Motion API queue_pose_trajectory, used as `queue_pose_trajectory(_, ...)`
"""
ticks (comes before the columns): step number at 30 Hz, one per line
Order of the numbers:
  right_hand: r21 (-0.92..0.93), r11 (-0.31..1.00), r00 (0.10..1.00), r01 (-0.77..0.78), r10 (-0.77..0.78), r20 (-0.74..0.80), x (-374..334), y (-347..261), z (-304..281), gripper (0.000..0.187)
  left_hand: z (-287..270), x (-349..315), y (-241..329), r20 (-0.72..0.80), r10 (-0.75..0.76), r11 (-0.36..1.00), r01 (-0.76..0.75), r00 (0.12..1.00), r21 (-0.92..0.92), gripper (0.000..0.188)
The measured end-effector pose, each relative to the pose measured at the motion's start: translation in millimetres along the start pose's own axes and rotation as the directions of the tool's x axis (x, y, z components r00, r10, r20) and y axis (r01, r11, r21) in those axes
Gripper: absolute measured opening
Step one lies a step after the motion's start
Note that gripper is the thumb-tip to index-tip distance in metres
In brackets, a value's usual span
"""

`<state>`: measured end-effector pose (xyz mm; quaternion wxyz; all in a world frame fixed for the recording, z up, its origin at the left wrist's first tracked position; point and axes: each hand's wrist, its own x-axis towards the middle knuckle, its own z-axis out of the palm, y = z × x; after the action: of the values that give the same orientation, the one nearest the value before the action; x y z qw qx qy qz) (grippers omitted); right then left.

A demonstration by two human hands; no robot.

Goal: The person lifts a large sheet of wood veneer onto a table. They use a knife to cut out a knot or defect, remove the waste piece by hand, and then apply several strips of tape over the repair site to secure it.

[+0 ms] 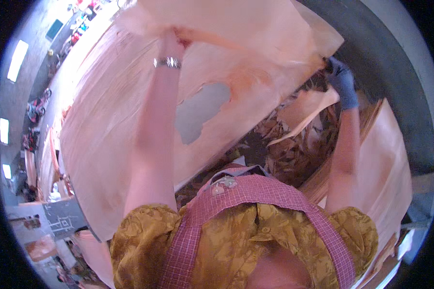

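A large thin sheet of wood veneer [255,24] is lifted and bent at the far side, above a broad veneer sheet [115,125] lying flat. The lower sheet has a ragged hole with a grey surface [205,113] showing in it. My left hand [175,39], bare with a shiny bracelet at the wrist, reaches to the lifted sheet's near edge; its fingers are hidden there. My right hand [341,82], in a grey-blue glove, is closed on the veneer near its right corner.
Broken veneer scraps [299,149] litter the floor between my body and the sheets, with one long curled strip [308,115] among them. A stack of veneer [386,154] stands beside my right arm. Parked motorbikes [36,111] are far left.
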<state>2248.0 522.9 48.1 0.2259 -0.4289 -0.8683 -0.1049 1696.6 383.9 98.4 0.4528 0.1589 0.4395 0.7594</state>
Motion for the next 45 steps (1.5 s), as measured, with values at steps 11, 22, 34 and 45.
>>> queue_pose_trajectory(11,-0.499,0.555,0.744,0.666,-0.538,0.395,326,-125,158,0.024,-154,-91,-151,-0.523,-0.254,0.904,0.007,0.813,-0.428,0.024)
queue_pose_trajectory(22,0.303,0.761,0.645,0.574,-0.648,0.405,284,-127,200,0.101,-144,-133,-191,-0.814,-0.268,0.929,-0.087,0.515,-0.360,0.029)
queue_pose_trajectory(34,0.644,0.377,0.461,0.665,-0.886,0.042,135,-186,223,0.074,-170,-162,-277,-0.942,-0.124,0.934,-0.283,0.312,-0.217,0.020)
queue_pose_trajectory(45,0.509,0.642,0.470,0.573,-0.766,0.438,141,-286,280,0.088,-156,-200,-275,-0.974,-0.075,0.952,-0.276,0.214,-0.134,0.024)
